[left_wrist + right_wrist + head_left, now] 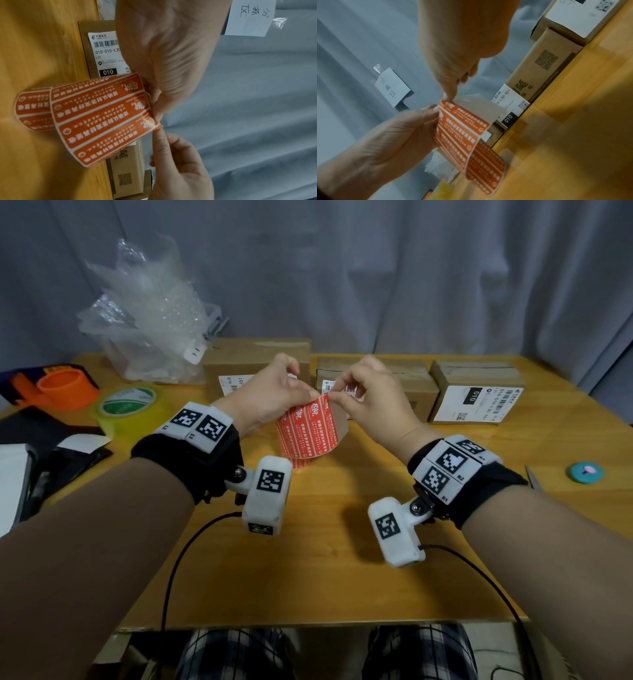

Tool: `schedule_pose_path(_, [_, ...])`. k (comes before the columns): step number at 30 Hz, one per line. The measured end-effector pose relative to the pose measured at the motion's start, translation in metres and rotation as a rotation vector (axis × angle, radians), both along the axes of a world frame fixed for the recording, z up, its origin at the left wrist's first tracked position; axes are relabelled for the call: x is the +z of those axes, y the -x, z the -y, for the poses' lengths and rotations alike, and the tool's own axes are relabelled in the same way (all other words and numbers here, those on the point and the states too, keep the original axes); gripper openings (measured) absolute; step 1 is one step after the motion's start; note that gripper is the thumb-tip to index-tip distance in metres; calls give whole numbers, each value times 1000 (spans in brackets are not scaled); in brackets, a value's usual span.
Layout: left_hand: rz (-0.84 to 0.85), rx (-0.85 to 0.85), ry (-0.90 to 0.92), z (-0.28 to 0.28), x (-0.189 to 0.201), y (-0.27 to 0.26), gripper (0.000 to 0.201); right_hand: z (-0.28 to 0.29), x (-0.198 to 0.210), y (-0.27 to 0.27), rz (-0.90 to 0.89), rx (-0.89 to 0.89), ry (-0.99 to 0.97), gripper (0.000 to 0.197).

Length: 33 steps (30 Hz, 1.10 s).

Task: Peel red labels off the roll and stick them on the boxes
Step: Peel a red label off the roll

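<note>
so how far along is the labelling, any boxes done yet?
Done: nothing visible. The three cardboard boxes at the back of the table show only white shipping labels; no red one.
In hand: the left hand holds up the free strip of the red label roll, and the right hand pinches the corner of the end label to start peeling it.
Left: finish peeling, then stick labels on all three boxes.

The right hand [453, 65] pinches the top corner of a red label [464, 119] on the unrolled strip, with the white backing showing just behind it. The left hand [399, 129] holds the strip's edge beside that corner. The roll of red labels [486, 173] hangs below. Cardboard boxes [537, 75] with white shipping labels stand on the wooden surface [573, 142]. A grey curtain [351, 40] carries a taped paper note [392, 88].
</note>
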<state>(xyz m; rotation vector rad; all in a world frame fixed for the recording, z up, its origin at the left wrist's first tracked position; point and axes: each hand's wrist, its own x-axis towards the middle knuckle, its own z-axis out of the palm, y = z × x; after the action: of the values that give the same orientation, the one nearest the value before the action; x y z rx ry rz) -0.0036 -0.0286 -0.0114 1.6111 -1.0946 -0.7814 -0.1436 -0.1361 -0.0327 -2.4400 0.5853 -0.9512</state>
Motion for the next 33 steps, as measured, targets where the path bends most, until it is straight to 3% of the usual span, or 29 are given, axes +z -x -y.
schedule_pose_path(4, [15,10,34,0,-3,3,34,-8,0,-1,104,111,-446,13])
schedule_pose_path(6, [20,16,50,0,-4,5,34,-11,1,-1,143,148,-571,15])
schedule_pose_path(13, [54,32,40,0,-7,9,33,-12,-1,-3,87,139,-616,24])
schedule_pose_path(23, [94,32,17,-1,-4,15,25,-8,-1,3,85,127,-763,11])
schedule_pose_path(26, [182,6,-30,-3,-3,15,33,-5,-3,4,87,117,-802,10])
schedule_pose_path(30, [332,8,-62,-3,-2,17,11,-4,-4,6,67,105,-886,8])
schedule_pose_path(33, [375,52,-74,-2,-6,18,8,-6,-6,9,58,76,-907,8])
